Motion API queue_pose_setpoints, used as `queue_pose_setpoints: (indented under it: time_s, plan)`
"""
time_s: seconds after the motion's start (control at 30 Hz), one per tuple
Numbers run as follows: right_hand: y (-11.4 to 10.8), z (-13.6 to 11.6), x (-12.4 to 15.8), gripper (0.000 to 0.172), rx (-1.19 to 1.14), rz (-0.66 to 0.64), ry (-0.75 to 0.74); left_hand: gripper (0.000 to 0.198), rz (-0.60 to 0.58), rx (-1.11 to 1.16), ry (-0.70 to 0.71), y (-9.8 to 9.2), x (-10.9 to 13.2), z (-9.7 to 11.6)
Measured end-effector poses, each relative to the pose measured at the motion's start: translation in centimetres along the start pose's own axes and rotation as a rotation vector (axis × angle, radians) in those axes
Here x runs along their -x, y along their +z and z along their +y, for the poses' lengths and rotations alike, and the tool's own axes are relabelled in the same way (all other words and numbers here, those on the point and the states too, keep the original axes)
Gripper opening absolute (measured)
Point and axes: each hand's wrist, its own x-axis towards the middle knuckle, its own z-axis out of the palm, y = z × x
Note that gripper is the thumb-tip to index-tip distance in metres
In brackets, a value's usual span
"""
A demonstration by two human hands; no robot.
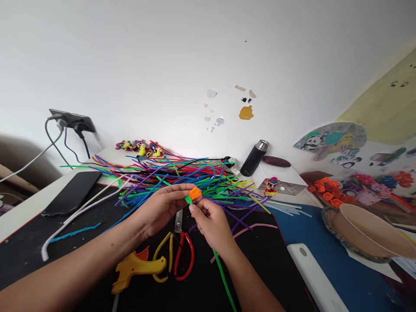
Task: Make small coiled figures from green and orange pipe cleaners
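Note:
My left hand (162,208) pinches a small orange pipe-cleaner bud (195,193) with a green base, held above the black mat (84,212). My right hand (211,221) is closed on the green stem (224,277), which trails down toward me under my wrist. Both hands meet at the bud, just in front of a big heap of coloured pipe cleaners (182,177).
Red and yellow scissors (182,251) and a yellow glue gun (133,268) lie below my hands. A black phone (73,193) sits left, a dark flask (255,158) behind the heap, a paper bowl (367,229) and orange craft flowers (328,193) right.

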Motion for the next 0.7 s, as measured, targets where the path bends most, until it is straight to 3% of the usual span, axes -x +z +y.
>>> queue_pose_setpoints:
  time_s: [0.37,0.7]
  plan:
    - [-0.2,-1.3,-0.1,0.052,-0.125,-0.033,0.026,0.017,-0.073,-0.002,-0.008,-0.3,0.2,0.1]
    - [-0.3,-1.4,-0.2,0.049,-0.22,-0.036,0.074,0.02,-0.074,-0.012,-0.041,-0.4,0.3,0.2]
